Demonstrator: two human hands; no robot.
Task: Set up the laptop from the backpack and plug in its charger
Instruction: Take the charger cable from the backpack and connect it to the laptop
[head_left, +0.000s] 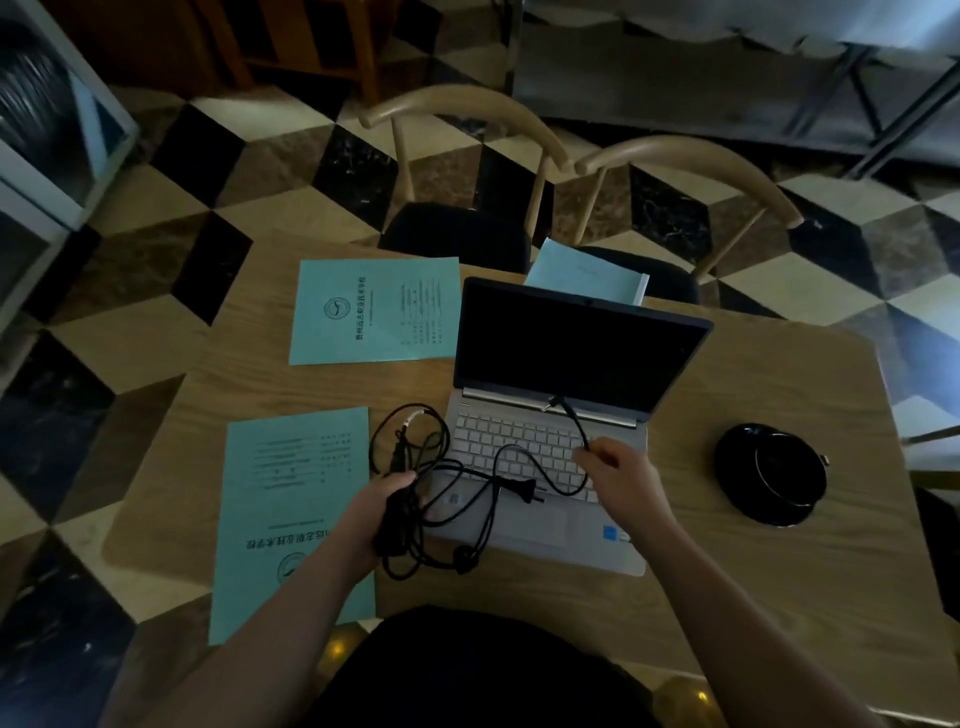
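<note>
While the left hand grips the charger brick and tangled cable at the near left of the open laptop on the tabletop, the right hand, fingers pinching the cord behind its barrel plug, should probably shake the loops loose first.

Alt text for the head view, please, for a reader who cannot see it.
A person's left hand grips a tangled black charger while the right hand pinches its cable near the barrel plug, above an open, dark-screened laptop on a wooden table.
</note>
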